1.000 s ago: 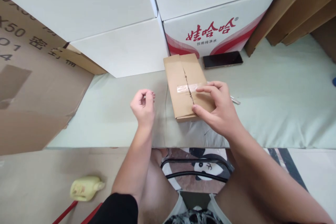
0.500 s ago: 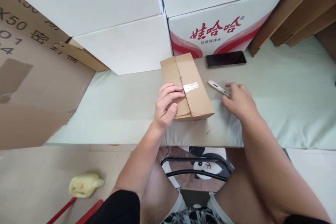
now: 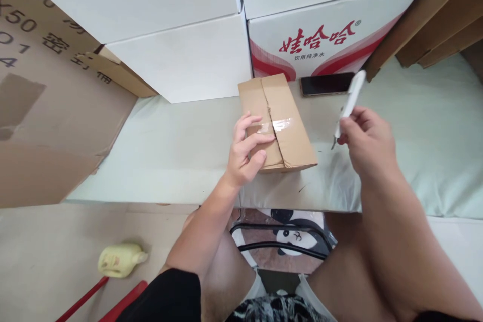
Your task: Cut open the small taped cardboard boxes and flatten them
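A small brown cardboard box [image 3: 281, 100] sits on the pale green cloth, a rough-edged seam running along its top. Clear tape [image 3: 282, 124] lies across that seam. On the left part of the box top rests my left hand [image 3: 247, 153], fingers spread and touching the cardboard near the seam. My right hand [image 3: 372, 143], to the right of the box and apart from it, grips a white utility knife [image 3: 353, 93] above the cloth. The knife is tilted, its metal tip [image 3: 334, 142] pointing down toward me and its other end up and away.
A black phone [image 3: 326, 84] lies behind, against a white and red carton [image 3: 332, 40]. Large white boxes [image 3: 181, 60] and a brown carton [image 3: 68, 110] stand at the back and left. Below are a panda-patterned stool [image 3: 294, 236] and a yellow bottle [image 3: 121, 260] on the floor.
My right hand has picked the utility knife up off the cloth and turned it so its metal tip points toward me. My left hand stays on the box, fingers slightly more spread.
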Tool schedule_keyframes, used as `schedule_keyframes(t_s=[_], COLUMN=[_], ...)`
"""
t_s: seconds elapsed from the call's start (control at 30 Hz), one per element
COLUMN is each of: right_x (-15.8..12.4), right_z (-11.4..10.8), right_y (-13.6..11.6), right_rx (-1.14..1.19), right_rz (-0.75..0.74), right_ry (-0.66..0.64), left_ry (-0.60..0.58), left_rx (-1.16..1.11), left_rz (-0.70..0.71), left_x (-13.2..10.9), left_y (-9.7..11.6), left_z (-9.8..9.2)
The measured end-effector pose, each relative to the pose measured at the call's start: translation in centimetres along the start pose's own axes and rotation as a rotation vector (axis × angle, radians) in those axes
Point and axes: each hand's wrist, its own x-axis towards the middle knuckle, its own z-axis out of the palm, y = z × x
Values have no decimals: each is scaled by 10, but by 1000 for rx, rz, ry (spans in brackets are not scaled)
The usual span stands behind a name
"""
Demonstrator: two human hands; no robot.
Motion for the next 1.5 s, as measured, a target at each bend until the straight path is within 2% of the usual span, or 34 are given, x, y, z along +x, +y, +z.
schedule_keyframes(t_s=[0.13, 0.23, 0.4, 0.7, 1.03, 1.37, 1.43, 1.5], right_x=[-13, -24, -37, -41, -42, -41, -38, -33], right_z=[1, -3, -7, 2, 5, 10, 12, 15], right_y=[-26, -40, -42, -38, -39, -43, -41, -38], right_rx=[432, 556, 457, 320, 91, -20, -33, 13], right_rz=[-142, -238, -336, -378, -391, -452, -531, -677], right_ry=[55, 36, -28, -110, -166, -115, -16, 192], left_ry=[-112, -232, -310, -339, -318, -318, -308, -298], left_rx=[-53, -85, -66, -104, -103, -149, -153, -156], left_rz=[38, 59, 82, 200, 195, 186, 175, 179], left_x=[0, 1, 1, 3, 0, -2, -3, -5], left_y=[7, 13, 18, 23, 22, 30, 29, 28], left_z=[2, 3, 4, 13, 15, 16, 17, 19])
